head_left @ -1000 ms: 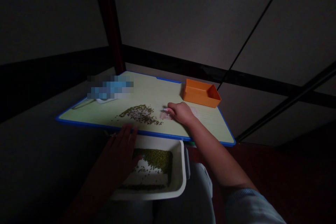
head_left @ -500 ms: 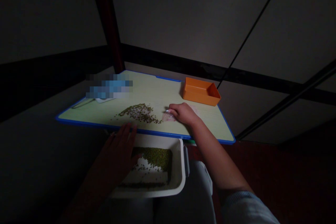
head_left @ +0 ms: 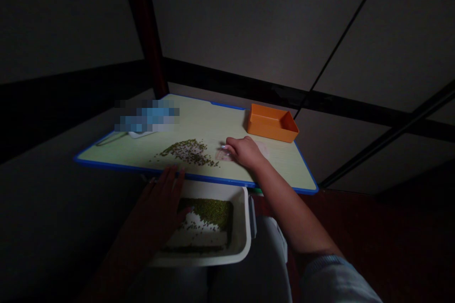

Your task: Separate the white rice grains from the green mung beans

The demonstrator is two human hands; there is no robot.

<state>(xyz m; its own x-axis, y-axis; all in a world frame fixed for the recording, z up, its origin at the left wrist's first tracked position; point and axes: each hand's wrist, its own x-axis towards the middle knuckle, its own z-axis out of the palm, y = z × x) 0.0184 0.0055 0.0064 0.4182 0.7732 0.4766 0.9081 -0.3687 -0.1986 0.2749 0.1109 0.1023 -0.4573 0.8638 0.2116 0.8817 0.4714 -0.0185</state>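
Head-worn view, forward and down, tabletop [head_left: 209,120] near

I can't see inside the right hand [head_left: 244,151], which covers part of the pink patch [head_left: 263,150]. The left hand [head_left: 164,195] hides part of the white tub [head_left: 243,227]. The blue thing [head_left: 149,119] is too blurred to name, the grains [head_left: 187,150] too small to identify; the right sleeve [head_left: 334,277] runs out of view.

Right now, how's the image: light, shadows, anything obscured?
Head view: dim overall, brightest on the board; left hand in deep shadow, right hand better lit; pixelated patch at the board's left hides detail; no strong glare.
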